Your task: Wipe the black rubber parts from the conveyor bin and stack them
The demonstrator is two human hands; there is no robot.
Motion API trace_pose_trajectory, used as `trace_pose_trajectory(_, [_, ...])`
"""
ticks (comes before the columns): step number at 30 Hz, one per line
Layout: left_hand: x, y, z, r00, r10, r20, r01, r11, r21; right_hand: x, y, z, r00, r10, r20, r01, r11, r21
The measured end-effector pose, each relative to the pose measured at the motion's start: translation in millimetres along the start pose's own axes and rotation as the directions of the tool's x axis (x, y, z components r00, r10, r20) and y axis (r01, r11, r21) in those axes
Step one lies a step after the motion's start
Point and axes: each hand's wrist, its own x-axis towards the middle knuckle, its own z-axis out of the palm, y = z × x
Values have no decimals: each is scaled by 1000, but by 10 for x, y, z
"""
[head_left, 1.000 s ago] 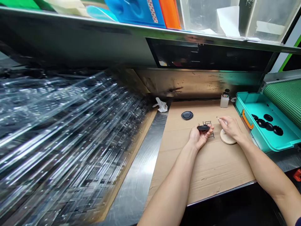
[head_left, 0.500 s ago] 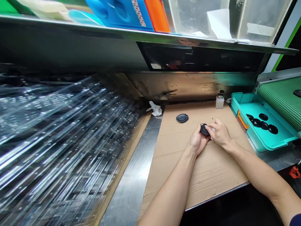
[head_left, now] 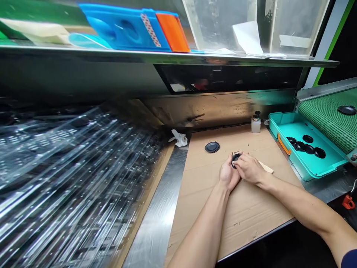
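A small round black plastic part (head_left: pixel 235 159) lies in my left hand (head_left: pixel 228 176), whose fingers are closed around it from below. Over the part, my right hand (head_left: pixel 252 169) has its fingers pinched together at the part's face. A tiny pale bit shows at those fingertips, too small to name. Beside the right hand a flat beige piece (head_left: pixel 266 167) pokes out, and I cannot tell whether it is held or lies on the cardboard. Another round black part (head_left: pixel 212 147) rests on the cardboard sheet (head_left: pixel 200 201), beyond my left hand.
A turquoise bin (head_left: pixel 315 173) at right holds several black round parts. Behind it runs a green conveyor belt (head_left: pixel 329 115) carrying one black part (head_left: pixel 347 110). A small bottle (head_left: pixel 256 124), a crumpled white glove (head_left: pixel 180 138) and stacked clear plastic trays (head_left: pixel 78 193) stand around the cardboard.
Both hands, with the black part, sit slightly lower and further left in view, as the whole scene has shifted. My right fingers have moved over more of the part. The beige piece now shows.
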Motion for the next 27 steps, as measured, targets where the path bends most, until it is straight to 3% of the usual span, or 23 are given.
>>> trace_pose_trajectory(5, [-7,-32,26,994,48,-97,-50,999,-17,86,-95,-40,990,142,23,-141,988,-59])
trace_pose_trajectory(9, [-23,-29,21,995,45,-93,-42,999,27,13,-90,-147,988,23,156,-19,1000,-23])
trace_pose_trajectory(11, [-17,-31,19,997,40,-73,-36,998,52,-46,-34,-191,982,35,188,-25,998,-55])
trace_pose_trajectory(16, [25,-59,28,994,86,-69,-84,996,28,-16,47,-147,980,187,66,-177,976,-128])
trace_pose_trajectory(18, [19,-62,26,994,76,-83,-76,997,4,37,21,-95,988,144,51,-139,986,-89])
trace_pose_trajectory(22, [-17,-45,18,997,16,-70,-14,1000,21,48,16,-63,989,-11,145,9,1000,8])
trace_pose_trajectory(27, [-2,-41,56,996,45,-76,-41,998,47,-24,159,-143,973,229,25,-224,965,-134])
